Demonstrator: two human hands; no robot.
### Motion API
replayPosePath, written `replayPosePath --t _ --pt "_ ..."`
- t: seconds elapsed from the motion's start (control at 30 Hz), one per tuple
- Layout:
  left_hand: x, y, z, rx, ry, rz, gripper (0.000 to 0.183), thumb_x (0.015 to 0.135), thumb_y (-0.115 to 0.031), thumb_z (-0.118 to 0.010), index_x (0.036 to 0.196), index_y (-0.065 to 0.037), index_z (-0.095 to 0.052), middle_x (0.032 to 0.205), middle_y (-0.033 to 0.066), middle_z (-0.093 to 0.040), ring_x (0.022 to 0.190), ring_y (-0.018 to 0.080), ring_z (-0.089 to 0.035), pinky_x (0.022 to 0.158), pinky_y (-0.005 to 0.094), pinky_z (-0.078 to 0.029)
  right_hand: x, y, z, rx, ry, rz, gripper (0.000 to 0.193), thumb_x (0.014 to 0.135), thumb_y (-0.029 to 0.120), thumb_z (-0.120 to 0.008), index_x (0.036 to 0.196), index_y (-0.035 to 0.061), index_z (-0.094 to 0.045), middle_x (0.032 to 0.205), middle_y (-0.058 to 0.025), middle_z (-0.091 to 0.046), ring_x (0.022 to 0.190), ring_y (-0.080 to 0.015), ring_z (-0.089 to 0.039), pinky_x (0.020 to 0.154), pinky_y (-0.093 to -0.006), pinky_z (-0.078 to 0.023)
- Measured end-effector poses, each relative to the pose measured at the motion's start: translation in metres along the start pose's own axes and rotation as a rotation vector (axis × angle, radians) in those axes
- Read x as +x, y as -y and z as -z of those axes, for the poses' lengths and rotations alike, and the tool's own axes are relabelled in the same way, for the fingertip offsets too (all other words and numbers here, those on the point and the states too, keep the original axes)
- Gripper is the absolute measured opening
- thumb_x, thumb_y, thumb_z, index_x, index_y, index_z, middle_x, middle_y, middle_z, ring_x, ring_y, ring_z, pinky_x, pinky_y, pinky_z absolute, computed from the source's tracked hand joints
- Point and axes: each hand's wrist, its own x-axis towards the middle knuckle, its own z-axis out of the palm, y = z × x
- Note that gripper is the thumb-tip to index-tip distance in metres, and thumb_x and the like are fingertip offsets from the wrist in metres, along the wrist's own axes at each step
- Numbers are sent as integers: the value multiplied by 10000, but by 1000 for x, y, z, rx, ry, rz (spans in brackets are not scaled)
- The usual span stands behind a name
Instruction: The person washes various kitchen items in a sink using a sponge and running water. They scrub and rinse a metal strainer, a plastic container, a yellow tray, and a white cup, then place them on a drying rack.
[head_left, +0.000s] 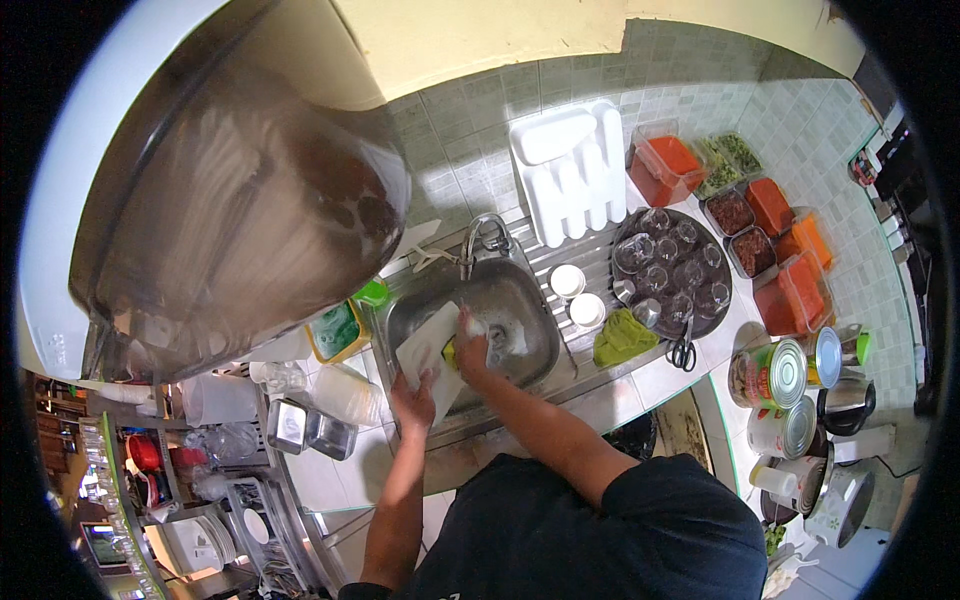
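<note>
Over the metal sink [541, 310], my left hand [412, 400] grips the lower edge of a white, flat rectangular piece [420, 345] that looks like a plate or tray; its exact kind is not clear. My right hand [472, 352] is closed around a yellow-green sponge [449, 354] and presses it to the white surface, with a little foam on the fingers. Most of the sponge is hidden under the hand. Behind the sink stands a curved faucet [467, 262].
On the drainboard [545, 262] are a white cutlery tray [570, 165], white cups [586, 310], a green cloth [625, 338], scissors [682, 352] and a round dark tray of glasses [722, 318]. Food containers [668, 170] and cans [786, 370] line the right. A yellow tub [336, 330] stands left.
</note>
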Motion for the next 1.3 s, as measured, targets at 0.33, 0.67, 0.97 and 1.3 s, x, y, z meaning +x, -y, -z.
replayPosePath --t 0.33,0.67,0.97,1.3 --pt "36 12 6 511 -84 -66 400 977 -188 -614 1300 47 -597 1219 287 -659 1130 458 -633 974 483 -496 -17 -25 23 212 395 -493 630 953 581 -593 1166 -11 -618 905 -163 -669 804 -282 -673 701 -450 -530" --pt "40 78 6 564 325 -154 497 858 19 -587 1325 -143 -641 1231 182 -683 1109 399 -655 953 476 -522 51 -64 116 296 282 -656 240 894 279 -674 976 56 -633 808 -95 -653 631 -253 -657 527 -420 -522" --pt "82 98 -34 901 571 -308 524 806 -32 -614 1314 -155 -646 1202 151 -695 1119 365 -640 962 453 -514 30 -9 134 445 361 -577 278 871 325 -668 990 82 -608 792 -90 -634 619 -258 -634 535 -371 -521" --pt "102 -14 -195 268 916 -242 720 721 -141 -781 1407 -141 -562 1112 167 -647 1096 345 -620 968 461 -502 -19 24 190 779 329 -845 341 771 358 -579 973 83 -576 784 -126 -589 662 -350 -599 556 -497 -519"
